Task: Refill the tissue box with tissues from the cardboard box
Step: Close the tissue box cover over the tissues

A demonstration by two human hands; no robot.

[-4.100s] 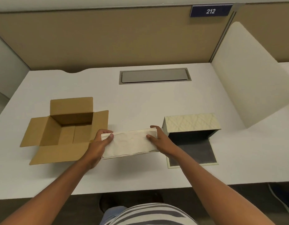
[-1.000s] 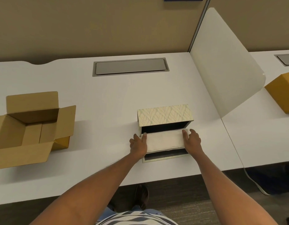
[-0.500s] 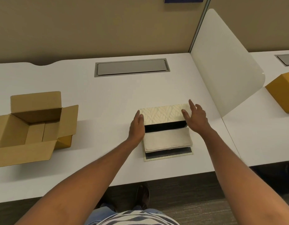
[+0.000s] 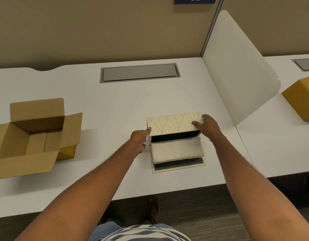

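Observation:
The tissue box (image 4: 173, 125), cream with a leaf pattern and dark inside, lies on its side on the white desk, its bottom flap (image 4: 179, 166) folded flat toward me. A stack of white tissues (image 4: 177, 149) rests on that flap just in front of the dark opening. My left hand (image 4: 139, 140) holds the box's left end, thumb on the top corner. My right hand (image 4: 206, 126) grips the right end, thumb on the patterned top. The brown cardboard box (image 4: 34, 134) stands open at the left, and no tissues show inside it.
A white divider panel (image 4: 237, 72) rises right of the tissue box. Behind it sits another brown box (image 4: 301, 96) on the neighbouring desk. A grey cable hatch (image 4: 139, 73) lies flush at the back. The desk edge (image 4: 150, 193) runs close to my body.
I carried the tissue stack from beside the cardboard box to the tissue box's flap and let it go. Both hands then moved up onto the ends of the tissue box.

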